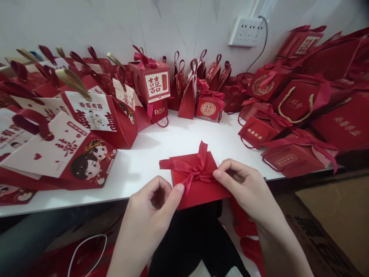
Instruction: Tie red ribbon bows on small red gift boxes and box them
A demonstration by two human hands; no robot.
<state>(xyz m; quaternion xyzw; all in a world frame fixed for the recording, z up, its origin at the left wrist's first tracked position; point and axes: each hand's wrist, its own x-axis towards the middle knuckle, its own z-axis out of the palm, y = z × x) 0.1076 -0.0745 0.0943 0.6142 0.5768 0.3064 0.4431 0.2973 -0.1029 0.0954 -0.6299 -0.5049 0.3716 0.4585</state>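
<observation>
A red box (201,192) lies at the front edge of the white table, its near part reaching past the edge. On top of it a red ribbon (198,169) is tied, with ends pointing left and up. My left hand (157,211) is at the box's near left, thumb and index finger pinched at the lower ribbon loop. At the right side, my right hand (245,188) has its thumb and fingers closed on the ribbon's right part.
Several upright red and white gift boxes (98,115) stand on the white table (161,134) at the left and back. More red boxes (259,130) are piled at the right. Cardboard (337,215) lies below right. A socket strip (248,32) is on the wall.
</observation>
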